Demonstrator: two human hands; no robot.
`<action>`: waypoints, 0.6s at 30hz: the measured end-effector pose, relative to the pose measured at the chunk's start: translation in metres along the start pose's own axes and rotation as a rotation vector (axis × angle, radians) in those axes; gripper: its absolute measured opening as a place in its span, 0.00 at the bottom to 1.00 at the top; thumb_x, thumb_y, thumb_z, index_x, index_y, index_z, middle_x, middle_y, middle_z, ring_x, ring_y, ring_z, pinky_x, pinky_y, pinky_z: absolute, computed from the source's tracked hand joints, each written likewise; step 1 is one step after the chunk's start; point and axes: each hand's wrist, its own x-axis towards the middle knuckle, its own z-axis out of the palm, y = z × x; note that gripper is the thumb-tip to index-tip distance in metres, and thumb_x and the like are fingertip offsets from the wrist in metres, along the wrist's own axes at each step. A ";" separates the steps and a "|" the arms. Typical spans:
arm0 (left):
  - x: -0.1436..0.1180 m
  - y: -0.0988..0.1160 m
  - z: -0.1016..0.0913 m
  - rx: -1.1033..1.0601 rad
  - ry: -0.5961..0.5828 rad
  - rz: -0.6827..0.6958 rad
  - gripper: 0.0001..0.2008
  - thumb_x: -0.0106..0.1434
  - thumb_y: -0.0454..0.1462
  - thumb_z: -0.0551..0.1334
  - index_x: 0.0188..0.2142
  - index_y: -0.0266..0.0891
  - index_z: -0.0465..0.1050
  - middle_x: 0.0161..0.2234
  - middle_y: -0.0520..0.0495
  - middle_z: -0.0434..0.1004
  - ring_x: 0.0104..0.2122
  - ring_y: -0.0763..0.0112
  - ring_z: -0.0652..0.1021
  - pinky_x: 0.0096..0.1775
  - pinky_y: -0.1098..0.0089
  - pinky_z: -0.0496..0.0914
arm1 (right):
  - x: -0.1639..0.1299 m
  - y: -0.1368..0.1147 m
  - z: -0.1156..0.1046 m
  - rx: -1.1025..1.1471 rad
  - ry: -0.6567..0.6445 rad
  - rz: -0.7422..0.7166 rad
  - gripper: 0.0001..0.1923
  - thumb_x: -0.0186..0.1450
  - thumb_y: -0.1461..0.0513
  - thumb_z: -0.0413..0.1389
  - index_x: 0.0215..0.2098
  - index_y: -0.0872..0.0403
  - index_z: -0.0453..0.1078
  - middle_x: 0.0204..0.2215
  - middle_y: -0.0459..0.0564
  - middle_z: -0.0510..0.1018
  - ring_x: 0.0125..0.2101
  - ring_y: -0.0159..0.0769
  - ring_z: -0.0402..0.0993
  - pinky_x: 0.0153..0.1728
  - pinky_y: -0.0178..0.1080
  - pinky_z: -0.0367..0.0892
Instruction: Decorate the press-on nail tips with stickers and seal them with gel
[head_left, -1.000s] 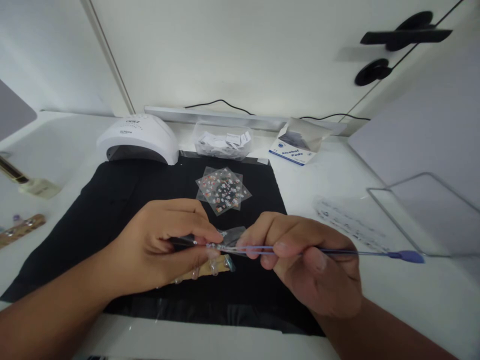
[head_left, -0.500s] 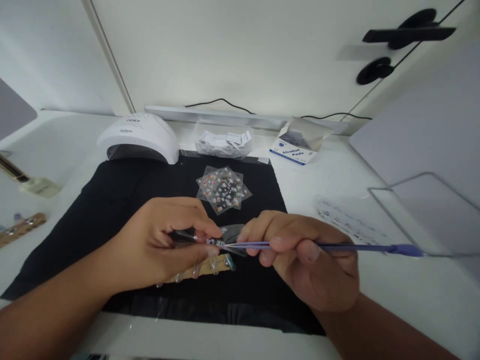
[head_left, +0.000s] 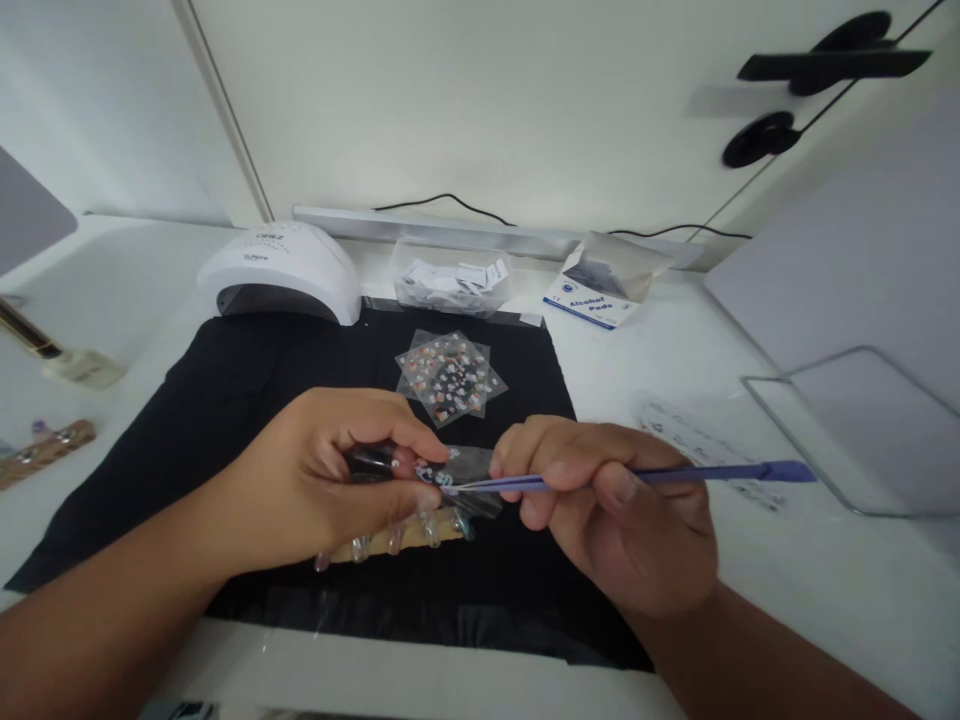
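Purple tweezers point(head_left: 637, 477) are pinched in the right hand point(head_left: 622, 520), tips on the sticker sheet point(head_left: 442, 470). The left hand point(head_left: 330, 490) is closed on that sheet, held over the black mat point(head_left: 225, 390). The sticker appears not yet lifted. The nail strip point(head_left: 405, 535) below shows no decoration; lifting and placing seem to remain.

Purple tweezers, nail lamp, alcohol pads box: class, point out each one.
purple tweezers point(head_left: 675, 476), head view, on the shaft.
nail lamp point(head_left: 281, 265), head view, on the white dome.
alcohol pads box point(head_left: 591, 302), head view, on the printed side.
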 end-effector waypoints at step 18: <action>-0.002 -0.002 -0.002 -0.058 0.002 -0.051 0.09 0.53 0.30 0.73 0.35 0.41 0.82 0.27 0.52 0.77 0.25 0.75 0.78 0.25 0.79 0.73 | 0.000 0.001 -0.001 -0.024 -0.021 -0.071 0.13 0.70 0.60 0.53 0.42 0.54 0.80 0.21 0.49 0.77 0.23 0.36 0.72 0.28 0.43 0.67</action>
